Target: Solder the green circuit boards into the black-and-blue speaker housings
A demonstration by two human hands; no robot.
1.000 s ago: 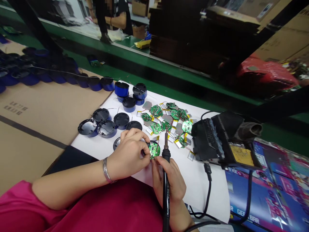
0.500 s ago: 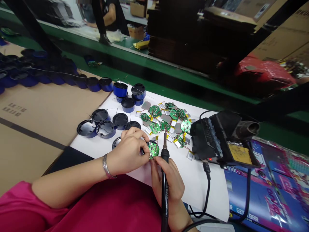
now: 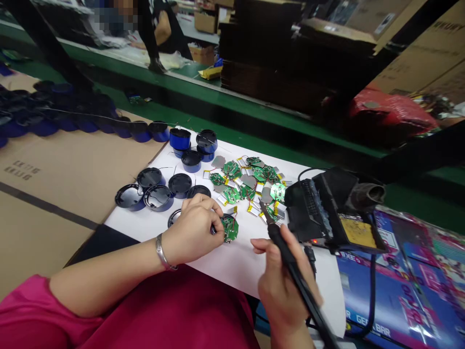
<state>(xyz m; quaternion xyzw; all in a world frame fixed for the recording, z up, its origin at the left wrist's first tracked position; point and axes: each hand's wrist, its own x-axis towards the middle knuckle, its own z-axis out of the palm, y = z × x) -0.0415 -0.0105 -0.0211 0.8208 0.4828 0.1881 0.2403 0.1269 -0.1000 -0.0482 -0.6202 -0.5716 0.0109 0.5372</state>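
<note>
- Left hand: thumb and forefinger drawn together in a pinch at the left edge of a green circuit board, just above the white sheet; what sits between the 2 tips is hidden
- A black-lined cup lies partly behind this hand
- Right hand: closed around the black handle of a soldering iron, which slants up and left, with 1 or more fingertips reaching out past it, well apart from that board
- The iron's tip is over the pile of boards and batteries; whether it touches them, I cannot tell
</note>
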